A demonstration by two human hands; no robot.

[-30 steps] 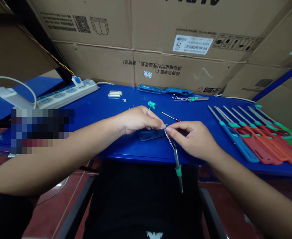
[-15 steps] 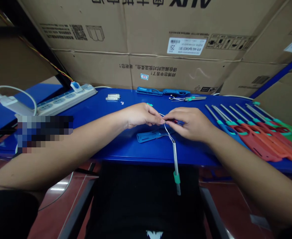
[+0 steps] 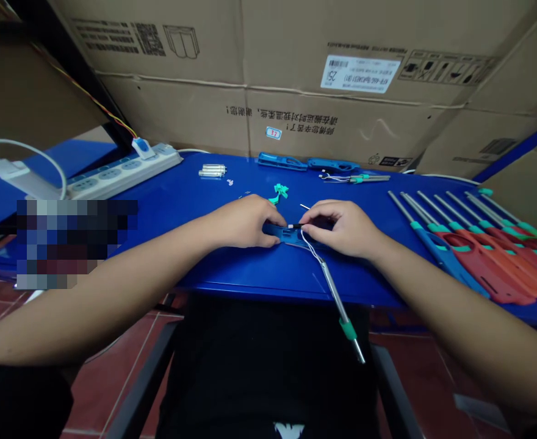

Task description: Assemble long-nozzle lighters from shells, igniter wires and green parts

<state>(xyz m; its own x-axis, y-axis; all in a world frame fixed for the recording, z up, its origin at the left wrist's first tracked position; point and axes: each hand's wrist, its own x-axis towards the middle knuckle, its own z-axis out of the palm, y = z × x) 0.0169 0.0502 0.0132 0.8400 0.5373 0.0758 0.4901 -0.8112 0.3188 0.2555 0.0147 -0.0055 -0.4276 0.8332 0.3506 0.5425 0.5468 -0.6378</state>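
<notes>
Two bare hands are meeting over a blue plastic utility-lighter shell [image 3: 287, 235], which is lying flat on a blue table [image 3: 250, 286] near its front edge. The left hand [image 3: 243, 222] is pressing down with its fingers curled over one end of the shell, its fingertips touching the plastic. The right hand [image 3: 342, 228] is closing in just beside it, with thumb and forefinger pinched together on a thin white wire [image 3: 309, 241] at the middle of the shell; the exact spot is partly hidden by the fingers. From that pinch, the white wire is curving down toward a steel lighter tube [image 3: 335, 292], which is angling past the table edge and hanging in the air. A green collar [image 3: 348, 329] is circling the tube near its lower end.

Small teal plastic pieces [image 3: 280, 192] are lying just beyond the hands. Farther back, two blue shells [image 3: 282, 161] are resting near a wired tube assembly [image 3: 355, 178], and a few short metal cylinders [image 3: 212, 171] are sitting near a white power strip [image 3: 122, 172]. To the right, a row of long-nosed lighters [image 3: 479, 274] with red, orange, blue and green handles is fanning across the table. Stacked cardboard cartons [image 3: 296, 91] are standing behind everything, and a pixelated patch [image 3: 76, 244] is covering part of the left side of the view.
</notes>
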